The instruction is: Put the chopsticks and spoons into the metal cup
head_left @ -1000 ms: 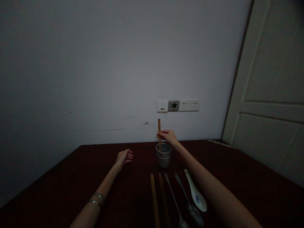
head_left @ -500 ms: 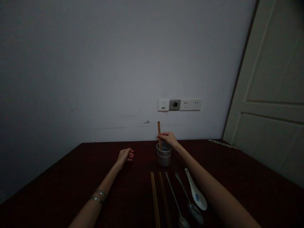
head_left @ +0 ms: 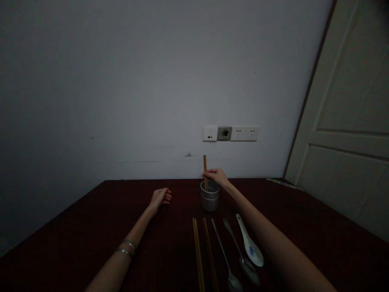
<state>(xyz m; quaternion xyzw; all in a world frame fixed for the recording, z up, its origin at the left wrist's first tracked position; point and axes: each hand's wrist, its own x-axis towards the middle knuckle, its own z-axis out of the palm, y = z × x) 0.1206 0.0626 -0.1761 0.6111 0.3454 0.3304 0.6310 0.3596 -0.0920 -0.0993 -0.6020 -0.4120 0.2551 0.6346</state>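
Observation:
My right hand [head_left: 216,176] pinches a wooden chopstick [head_left: 205,163] that stands upright with its lower end inside a small metal cup [head_left: 209,197] on the dark red table [head_left: 75,243]. My left hand [head_left: 160,197] rests on the table to the left of the cup, fingers loosely curled, holding nothing. On the table in front of the cup lie two more chopsticks [head_left: 197,253], two metal spoons [head_left: 226,259] and a white ceramic spoon [head_left: 250,248] with a blue mark.
A grey wall stands right behind the table, with a row of sockets [head_left: 230,133]. A pale door [head_left: 349,121] is at the right. Bracelets [head_left: 124,247] sit on my left wrist. The room is dim.
The chopstick has sunk slightly lower into the cup with my right hand on it. The view has shifted a little. My left hand stays put.

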